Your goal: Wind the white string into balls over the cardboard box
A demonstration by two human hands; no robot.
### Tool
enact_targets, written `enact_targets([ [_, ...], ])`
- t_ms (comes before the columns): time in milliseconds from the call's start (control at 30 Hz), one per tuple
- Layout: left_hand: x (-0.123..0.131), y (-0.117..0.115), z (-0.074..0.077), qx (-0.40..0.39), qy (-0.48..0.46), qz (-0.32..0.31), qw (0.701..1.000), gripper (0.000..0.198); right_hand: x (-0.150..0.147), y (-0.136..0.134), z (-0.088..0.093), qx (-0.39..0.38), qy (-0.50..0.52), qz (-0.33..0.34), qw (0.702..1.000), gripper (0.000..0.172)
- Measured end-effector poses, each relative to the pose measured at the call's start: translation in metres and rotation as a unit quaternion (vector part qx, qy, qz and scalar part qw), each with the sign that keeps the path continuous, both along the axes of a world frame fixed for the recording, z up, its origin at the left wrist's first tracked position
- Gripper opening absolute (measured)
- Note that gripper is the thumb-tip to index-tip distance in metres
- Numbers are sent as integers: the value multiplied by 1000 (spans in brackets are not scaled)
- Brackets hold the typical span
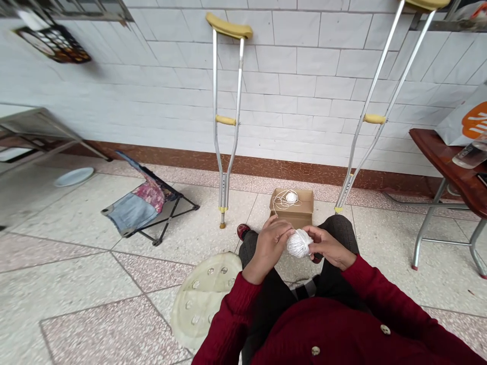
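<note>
Evidently, a round ball of white yarn (299, 243) is held up between the two bare hands, above the gap between legs in dark trousers (341, 230), where it can be reached equally from both sides. By the right hand (330, 248) the ball is clasped: that grip is closed on its right side, with thumb and fingers curved about the edge, so that the ball seems to be steadied mainly from there. By the left hand (271, 246) the opposite side is met with bent fingertips, the back of the hand being turned upward; whether yarn is also pinched in that grip cannot be made out. A shallow box of brown cardboard (305, 199) is set on the speckled terrazzo floor (95, 284) just beyond the hands. In its farther part a smaller white ball (291, 197) is placed amid loose loops, probably so that the slack is kept together and off the floor. A thin white strand (273, 205) is led from those loops toward the left hand; its path past the fingers is hidden. Both forearms, clad in dark red knitted sleeves (243, 299), are angled inward, with the wrists brought close together. Against the white tiled wall (297, 96), two silver crutches with yellow padding (225, 120) are leaned.
</note>
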State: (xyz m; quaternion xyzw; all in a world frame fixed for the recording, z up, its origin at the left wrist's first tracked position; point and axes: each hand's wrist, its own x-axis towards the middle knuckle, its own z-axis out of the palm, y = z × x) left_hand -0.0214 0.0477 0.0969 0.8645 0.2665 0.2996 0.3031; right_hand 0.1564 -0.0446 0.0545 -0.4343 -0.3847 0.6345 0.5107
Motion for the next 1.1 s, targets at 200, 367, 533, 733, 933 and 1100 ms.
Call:
enact_targets([
  [200,12,-2,-33,-83,-31,-9,996,31,10,-1,44,14,137,24,990,46],
  [367,13,-25,-36,-109,34,-55,992,38,21,34,34,51,4,-155,987,34],
  [533,9,-24,-10,-58,55,-70,994,34,24,50,-7,71,-222,-246,941,42],
  [733,2,6,-6,-32,1,-2,999,28,11,7,-6,-11,1,1,1000,40],
  [933,18,3,-20,-86,-53,-9,995,30,18,2,23,-21,123,100,987,46],
  [1100,19,-1,-26,-105,-54,-13,993,28,11,5,32,-10,168,113,979,47],
])
